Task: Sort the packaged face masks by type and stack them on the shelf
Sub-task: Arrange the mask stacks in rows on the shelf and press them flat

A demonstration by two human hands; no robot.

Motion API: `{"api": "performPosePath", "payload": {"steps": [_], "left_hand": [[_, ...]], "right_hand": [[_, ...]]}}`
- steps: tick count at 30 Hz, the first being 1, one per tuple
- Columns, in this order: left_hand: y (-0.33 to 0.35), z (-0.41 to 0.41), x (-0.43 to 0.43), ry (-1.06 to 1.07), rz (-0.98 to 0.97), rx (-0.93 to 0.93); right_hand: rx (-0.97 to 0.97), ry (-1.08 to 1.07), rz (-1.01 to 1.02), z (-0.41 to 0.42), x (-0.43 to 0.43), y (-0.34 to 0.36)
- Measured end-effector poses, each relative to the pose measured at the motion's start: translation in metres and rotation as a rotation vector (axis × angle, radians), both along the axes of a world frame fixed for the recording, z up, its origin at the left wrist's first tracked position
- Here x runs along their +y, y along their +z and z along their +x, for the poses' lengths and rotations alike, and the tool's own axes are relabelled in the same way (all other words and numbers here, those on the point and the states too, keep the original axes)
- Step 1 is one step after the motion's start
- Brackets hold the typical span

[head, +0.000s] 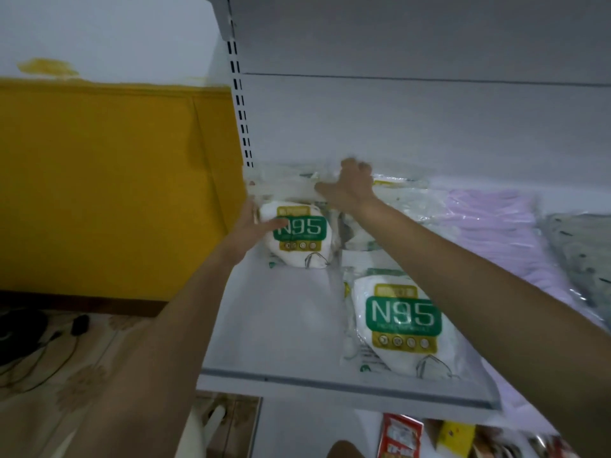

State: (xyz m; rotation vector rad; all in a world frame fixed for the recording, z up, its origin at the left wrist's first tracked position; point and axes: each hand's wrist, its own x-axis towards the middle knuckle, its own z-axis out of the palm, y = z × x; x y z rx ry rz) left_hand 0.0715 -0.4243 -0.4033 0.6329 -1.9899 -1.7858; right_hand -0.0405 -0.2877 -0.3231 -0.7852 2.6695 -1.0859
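A white shelf (281,312) holds many bags of face masks. The left hand (253,223) holds the back N95 pack (299,234) by its left side. Its thumb lies on the front of the pack, next to the green label, and the fingers go round behind the edge. This pack sits near the back left corner of the shelf.

The right hand (350,186) reaches farther back. Its fingers curl over the top of the clear packs (284,188), which stand along the back edge, by the left corner. The hand is a bit blurry, but it looks clamped on them.

The front N95 pack (401,325) lies flat near the front edge, under the right arm, and no hand touches it. A light purple pack (489,226) lies to the right of it. A pack with small dark marks (582,256) lies at the right edge.

A yellow wall (99,176) is to the left of the shelf. A red packet (400,438) sits lower down.
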Motion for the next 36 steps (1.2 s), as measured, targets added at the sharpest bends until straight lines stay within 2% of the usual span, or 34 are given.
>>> {"api": "performPosePath", "payload": {"steps": [2,3,5,7,11,13,15,18,21,22,24,26,29,31,34,36], "left_hand": [[-0.001,-0.001,0.004,0.040,0.021,0.023],[-0.002,-0.002,0.007,0.050,0.027,0.037],[-0.006,-0.008,0.010,0.040,0.068,0.086],[-0.009,-0.012,0.007,0.018,0.098,0.100],[-0.009,-0.016,0.001,-0.026,0.122,0.047],[-0.010,-0.019,0.000,0.015,0.119,0.025],[-0.011,-0.020,-0.002,0.076,0.046,0.000],[-0.011,-0.019,0.000,0.058,-0.014,-0.019],[-0.008,-0.014,0.012,0.036,0.049,-0.003],[-0.008,-0.012,0.016,0.022,0.040,0.000],[-0.012,-0.008,0.019,0.004,0.019,0.027],[-0.012,-0.004,0.019,0.010,0.024,0.050],[-0.010,-0.002,0.021,-0.008,0.040,0.048],[-0.006,0.000,0.023,-0.004,0.079,0.005],[-0.003,0.009,0.019,-0.025,0.141,-0.105],[-0.005,0.016,0.014,-0.023,0.158,-0.147]], "right_hand": [[0.193,0.035,-0.091,-0.018,0.000,0.014],[0.258,0.108,-0.070,-0.025,-0.002,0.019],[0.286,0.282,0.051,-0.043,-0.010,0.018],[0.280,0.370,0.183,-0.054,-0.020,0.013],[0.231,0.349,0.249,-0.062,-0.039,-0.005],[0.279,0.314,0.271,-0.065,-0.044,-0.008],[0.307,0.232,0.231,-0.070,-0.046,-0.002],[0.290,0.122,0.142,-0.081,-0.040,0.010],[0.259,0.191,0.227,-0.082,-0.029,0.011],[0.276,0.211,0.201,-0.080,-0.025,0.011],[0.369,0.238,0.025,-0.070,-0.016,0.016],[0.377,0.305,-0.128,-0.054,-0.005,0.022],[0.192,0.441,0.003,-0.041,0.005,0.018],[0.102,0.436,0.118,-0.041,0.004,0.009],[0.157,0.378,0.230,-0.047,-0.004,-0.005],[0.203,0.318,0.206,-0.050,-0.010,-0.009]]}}
